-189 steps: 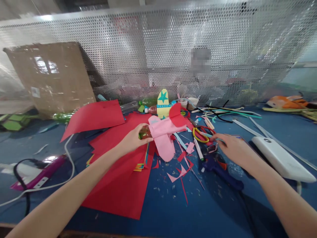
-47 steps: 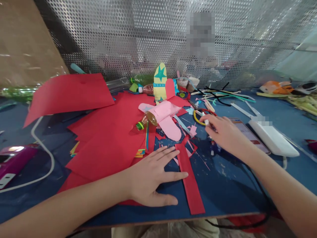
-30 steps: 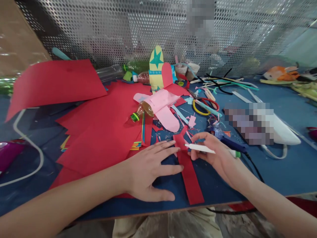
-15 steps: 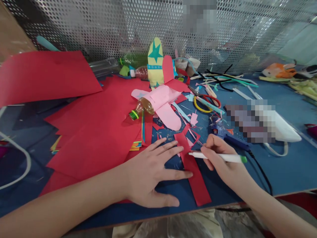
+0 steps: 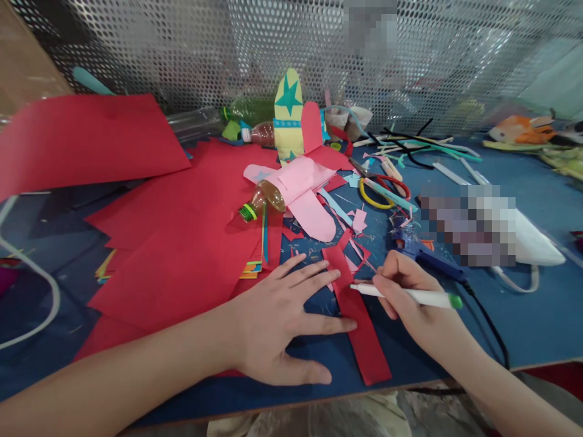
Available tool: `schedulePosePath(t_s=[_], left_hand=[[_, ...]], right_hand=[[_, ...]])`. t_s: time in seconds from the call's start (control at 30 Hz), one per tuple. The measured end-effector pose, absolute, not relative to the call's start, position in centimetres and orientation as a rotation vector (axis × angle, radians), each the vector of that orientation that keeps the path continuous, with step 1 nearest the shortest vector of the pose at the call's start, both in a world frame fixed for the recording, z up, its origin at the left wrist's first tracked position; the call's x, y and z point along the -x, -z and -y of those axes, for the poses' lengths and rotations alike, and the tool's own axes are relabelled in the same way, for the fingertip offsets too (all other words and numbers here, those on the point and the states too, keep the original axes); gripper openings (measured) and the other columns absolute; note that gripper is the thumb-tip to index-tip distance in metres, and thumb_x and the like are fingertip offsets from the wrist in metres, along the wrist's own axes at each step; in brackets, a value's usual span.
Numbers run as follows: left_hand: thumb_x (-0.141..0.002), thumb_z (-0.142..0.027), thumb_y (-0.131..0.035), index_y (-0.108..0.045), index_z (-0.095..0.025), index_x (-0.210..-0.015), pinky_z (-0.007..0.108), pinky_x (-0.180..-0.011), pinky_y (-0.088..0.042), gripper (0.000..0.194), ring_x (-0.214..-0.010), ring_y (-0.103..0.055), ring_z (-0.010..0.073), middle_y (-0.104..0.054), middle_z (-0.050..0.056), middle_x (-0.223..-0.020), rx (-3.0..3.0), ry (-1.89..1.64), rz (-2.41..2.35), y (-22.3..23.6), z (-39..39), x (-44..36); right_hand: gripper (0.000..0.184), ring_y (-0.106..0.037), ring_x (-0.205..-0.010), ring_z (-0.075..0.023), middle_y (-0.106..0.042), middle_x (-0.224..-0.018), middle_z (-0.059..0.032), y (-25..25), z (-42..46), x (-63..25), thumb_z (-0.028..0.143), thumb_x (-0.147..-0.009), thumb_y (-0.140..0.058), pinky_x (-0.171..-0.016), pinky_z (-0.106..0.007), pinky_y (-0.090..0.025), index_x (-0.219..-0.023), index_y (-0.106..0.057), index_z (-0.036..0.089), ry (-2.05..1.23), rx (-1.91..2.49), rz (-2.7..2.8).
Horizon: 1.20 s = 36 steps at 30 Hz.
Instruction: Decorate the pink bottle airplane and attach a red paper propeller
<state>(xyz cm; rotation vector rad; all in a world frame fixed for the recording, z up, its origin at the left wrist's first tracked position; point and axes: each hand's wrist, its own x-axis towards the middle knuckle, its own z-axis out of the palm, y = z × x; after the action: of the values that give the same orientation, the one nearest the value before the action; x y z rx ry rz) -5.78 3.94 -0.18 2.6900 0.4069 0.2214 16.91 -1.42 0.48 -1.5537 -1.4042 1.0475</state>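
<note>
My left hand [image 5: 291,318] lies flat with its fingers spread, and some fingertips press on a red paper strip [image 5: 364,334]. A white pen with a green end [image 5: 428,297] is pinched in my right hand [image 5: 403,285]. Its tip is over the strip's right edge; whether it touches the paper I cannot tell. Beyond the strip stands a plastic bottle [image 5: 262,199] lying on its side, wrapped in pink paper [image 5: 298,181] with wing-like flaps. Red paper sheets [image 5: 182,243] are piled to the left, partly beneath my left wrist.
Scissors [image 5: 382,191] with red and yellow handles lie behind paper scraps. A blue glue gun [image 5: 423,258] and its black cord are right of my right hand. Pipe cleaners [image 5: 419,145], more bottles [image 5: 259,132] and a perforated metal screen [image 5: 273,48] are at the back.
The whole view has shifted slightly. Both hands keep nearly the same places, and the pen tip stays near the strip's right edge.
</note>
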Motion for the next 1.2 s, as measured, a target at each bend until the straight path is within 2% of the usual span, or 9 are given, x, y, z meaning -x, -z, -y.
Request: schedulePosePath(t_s=[0.7, 1.2], left_hand=[[-0.08, -0.065, -0.054, -0.046, -0.04, -0.134, 0.062, -0.11, -0.01, 0.06, -0.138, -0.026, 0.0359, -0.028, 0.009, -0.152, -2.689, -0.261, -0.411, 0.37, -3.82, 5.98], [-0.081, -0.065, -0.052, -0.047, -0.04, -0.134, 0.064, -0.108, -0.012, 0.059, -0.138, -0.027, 0.0362, -0.029, 0.013, -0.151, -2.692, -0.182, -0.411, -0.15, -4.04, 5.83]], right_hand=[[0.026, -0.032, -0.043, -0.0101, -0.035, -0.048, 0.0087, -0.65, 1.41, -16.77, 0.024, -0.085, -0.044, -0.042, -0.024, -0.028, -0.063, -0.031, 0.026, -0.883, 1.582, 1.581], [0.024, -0.034, -0.045, -0.0093, -0.039, -0.05, 0.0084, -0.64, 1.23, -16.51, 0.026, -0.084, -0.048, -0.043, -0.022, -0.029, -0.064, -0.035, 0.024, -0.958, 1.65, 1.618]])
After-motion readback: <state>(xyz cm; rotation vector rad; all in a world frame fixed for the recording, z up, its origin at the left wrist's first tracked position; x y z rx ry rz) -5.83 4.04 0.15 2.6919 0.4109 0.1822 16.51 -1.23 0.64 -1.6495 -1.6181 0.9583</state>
